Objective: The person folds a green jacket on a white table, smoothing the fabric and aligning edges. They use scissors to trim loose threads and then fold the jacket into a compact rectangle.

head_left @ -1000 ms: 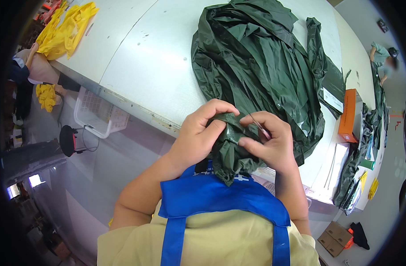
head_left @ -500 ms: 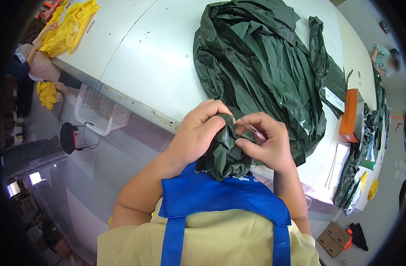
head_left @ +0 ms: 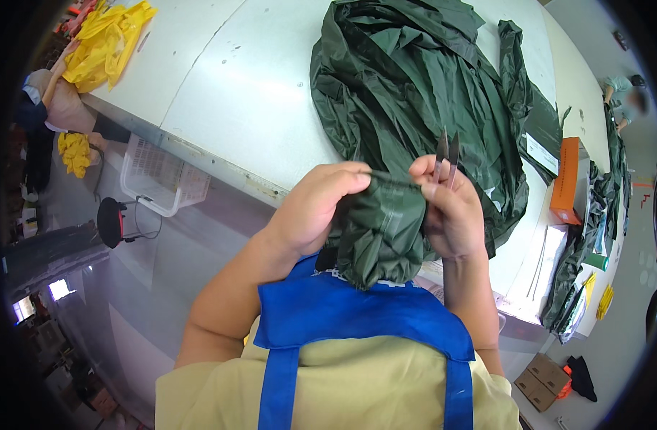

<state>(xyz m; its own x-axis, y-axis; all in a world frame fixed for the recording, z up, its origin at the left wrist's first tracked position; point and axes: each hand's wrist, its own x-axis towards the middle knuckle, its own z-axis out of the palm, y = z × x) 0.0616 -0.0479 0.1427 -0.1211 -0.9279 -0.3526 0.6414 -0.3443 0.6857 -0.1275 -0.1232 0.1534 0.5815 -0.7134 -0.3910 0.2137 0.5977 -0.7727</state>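
Between my hands, in front of my chest, an edge of dark green waterproof fabric (head_left: pixel 383 233) is stretched nearly straight. My left hand (head_left: pixel 315 204) pinches the left end of this edge between thumb and fingers. At the edge's right end, my right hand (head_left: pixel 454 215) grips the fabric with thumb and fingertips. A pair of thread snips (head_left: pixel 447 159) is also held in my right hand, its two pointed blades sticking up past the fingers and slightly apart. Below the edge the fabric hangs gathered over my blue apron (head_left: pixel 357 315). A larger crumpled dark green garment (head_left: pixel 421 93) lies on the table just beyond.
The white table (head_left: pixel 235 93) runs along my front. At right stand an orange box (head_left: pixel 566 179) and more dark green garments (head_left: pixel 561 287). A white plastic basket (head_left: pixel 163 175) sits below the table edge at left. Another person handles yellow fabric (head_left: pixel 110 46) at far left.
My hands have spread apart, pulling the bunched fabric edge taut. My right hand has turned and moved slightly right, so the snips' blades now point up in plain sight.
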